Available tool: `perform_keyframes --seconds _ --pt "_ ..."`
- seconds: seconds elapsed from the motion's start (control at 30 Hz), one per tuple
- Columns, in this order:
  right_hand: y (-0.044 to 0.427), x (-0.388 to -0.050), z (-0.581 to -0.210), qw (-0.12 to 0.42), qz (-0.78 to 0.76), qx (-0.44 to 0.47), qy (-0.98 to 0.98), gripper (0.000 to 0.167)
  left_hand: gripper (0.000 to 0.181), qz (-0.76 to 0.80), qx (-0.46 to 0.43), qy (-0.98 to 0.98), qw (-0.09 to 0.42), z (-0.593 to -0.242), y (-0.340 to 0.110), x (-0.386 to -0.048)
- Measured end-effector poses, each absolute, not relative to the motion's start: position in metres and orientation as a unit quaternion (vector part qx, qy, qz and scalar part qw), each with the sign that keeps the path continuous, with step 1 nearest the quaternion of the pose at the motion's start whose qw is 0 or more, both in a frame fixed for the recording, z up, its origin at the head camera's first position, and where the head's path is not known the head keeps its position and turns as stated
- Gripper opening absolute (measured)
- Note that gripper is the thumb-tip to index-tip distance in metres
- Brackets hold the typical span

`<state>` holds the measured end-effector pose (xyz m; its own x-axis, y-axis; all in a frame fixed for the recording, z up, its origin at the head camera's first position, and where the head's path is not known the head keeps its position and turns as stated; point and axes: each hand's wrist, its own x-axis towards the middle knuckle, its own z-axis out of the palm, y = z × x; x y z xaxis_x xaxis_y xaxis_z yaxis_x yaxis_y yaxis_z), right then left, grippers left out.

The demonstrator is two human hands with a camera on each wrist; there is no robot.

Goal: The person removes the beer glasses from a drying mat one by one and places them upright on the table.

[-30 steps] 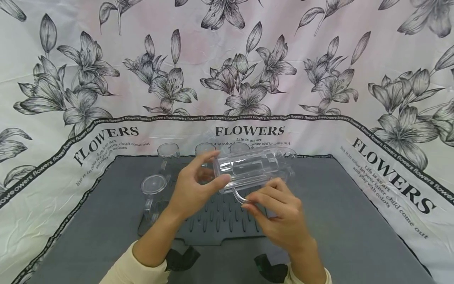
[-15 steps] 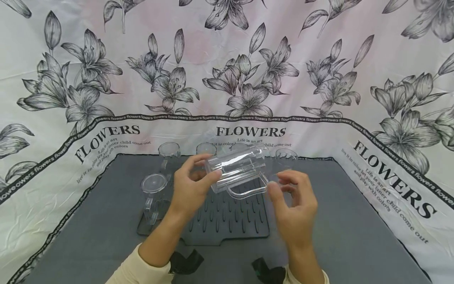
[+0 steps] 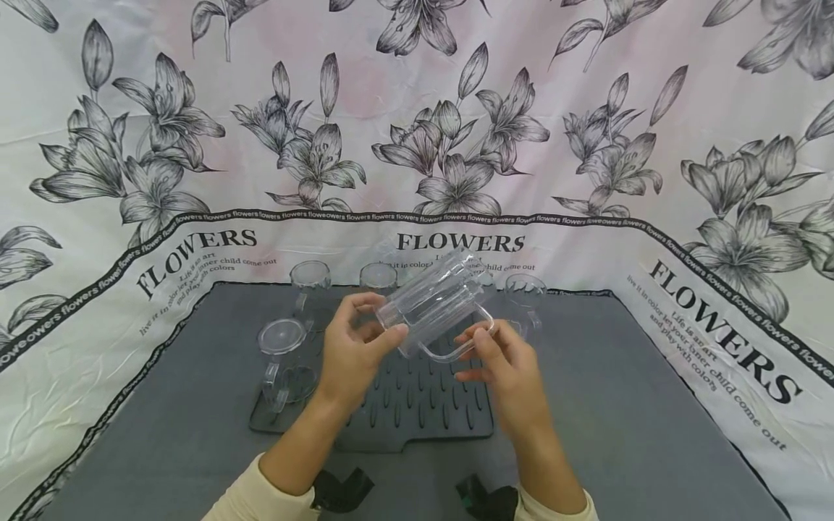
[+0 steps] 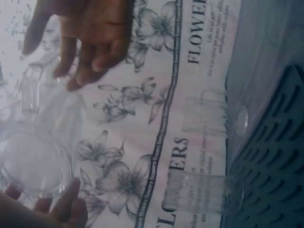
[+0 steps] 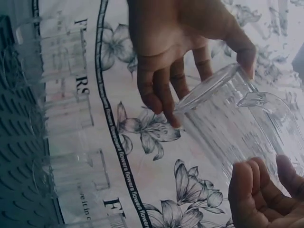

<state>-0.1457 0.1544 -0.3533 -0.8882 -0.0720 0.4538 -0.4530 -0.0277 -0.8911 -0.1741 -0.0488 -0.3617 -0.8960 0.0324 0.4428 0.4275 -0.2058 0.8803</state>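
A clear mug (image 3: 430, 300) with a long curved handle is tilted in the air at the middle of the head view, its right end higher. My left hand (image 3: 357, 347) grips its lower left end between thumb and fingers. At the other side, my right hand (image 3: 515, 369) holds the handle between its thumb and fingers. In the right wrist view, the left hand (image 5: 190, 61) spans one round end of the mug (image 5: 223, 128), while the right fingers curl by the handle. The left wrist view shows that round end face-on.
Behind and below is a dark ridged drying mat (image 3: 417, 427) on the grey table (image 3: 651, 434). Several more clear mugs stand around it, among them one at left (image 3: 281, 340) and one at the back right (image 3: 525, 287). A flowered cloth (image 3: 456, 130) encloses the back and sides.
My right hand first pinched the handle's end, let go of it, then took the handle again. The mug has tipped so its right end is higher. The left hand kept its grip.
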Motion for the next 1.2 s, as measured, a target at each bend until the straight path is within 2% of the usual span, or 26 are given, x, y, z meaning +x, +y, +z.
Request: perform_keyframes --seconds 0.2,0.37,0.5,0.83,1.2 --pt "0.158 -0.145 -0.353 0.108 0.741 0.274 -0.604 0.028 0.062 -0.730 -0.260 -0.626 0.084 -0.372 -0.056 -0.176" --pt "0.162 -0.144 -0.353 0.062 0.772 0.313 -0.549 0.028 0.073 -0.668 -0.295 -0.675 0.105 -0.382 -0.057 -0.179" --pt "0.163 -0.143 -0.352 0.046 0.782 0.310 -0.538 0.032 0.075 -0.640 -0.297 -0.699 0.119 -0.388 -0.056 -0.180" --pt "0.159 -0.138 -0.349 0.046 0.763 0.282 -0.580 0.026 0.073 -0.590 -0.277 -0.744 0.144 -0.398 -0.062 -0.181" --pt "0.158 -0.138 -0.350 0.093 0.752 0.285 -0.587 0.024 0.074 -0.549 -0.297 -0.756 0.196 -0.385 -0.084 -0.176"
